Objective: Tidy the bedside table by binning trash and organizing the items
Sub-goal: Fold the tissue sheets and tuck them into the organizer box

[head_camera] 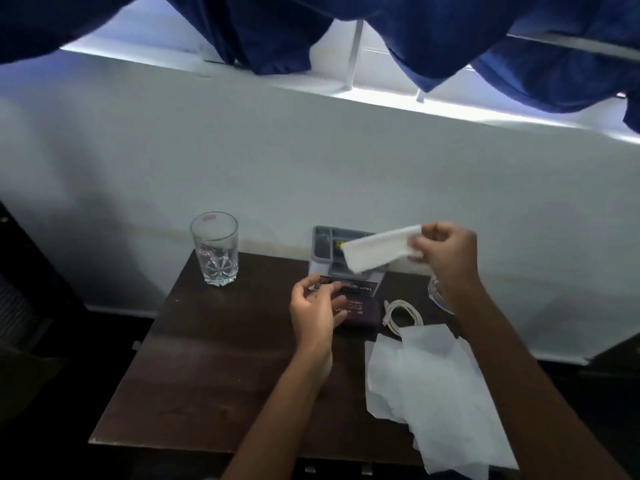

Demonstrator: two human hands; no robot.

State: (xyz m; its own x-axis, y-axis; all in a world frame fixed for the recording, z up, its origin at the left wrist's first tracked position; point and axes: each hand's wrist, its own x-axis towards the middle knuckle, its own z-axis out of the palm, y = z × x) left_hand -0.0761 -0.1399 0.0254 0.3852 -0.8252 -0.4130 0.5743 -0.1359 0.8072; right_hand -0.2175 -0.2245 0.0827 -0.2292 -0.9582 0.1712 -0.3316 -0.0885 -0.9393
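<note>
Well left of the grey tray (320,237) stands a glass (214,249), and just in front of the tray the left hand (317,310) hovers with loosely curled fingers over a dark booklet (360,311); whether it grips anything I cannot tell. Across the tray hangs a folded tissue (377,249), its long axis running rightward to the right hand (446,254), which pinches its end, arm raised. Loose paper (433,386) lies on the table (207,358) front-right of the tray, nearer that hand
</note>
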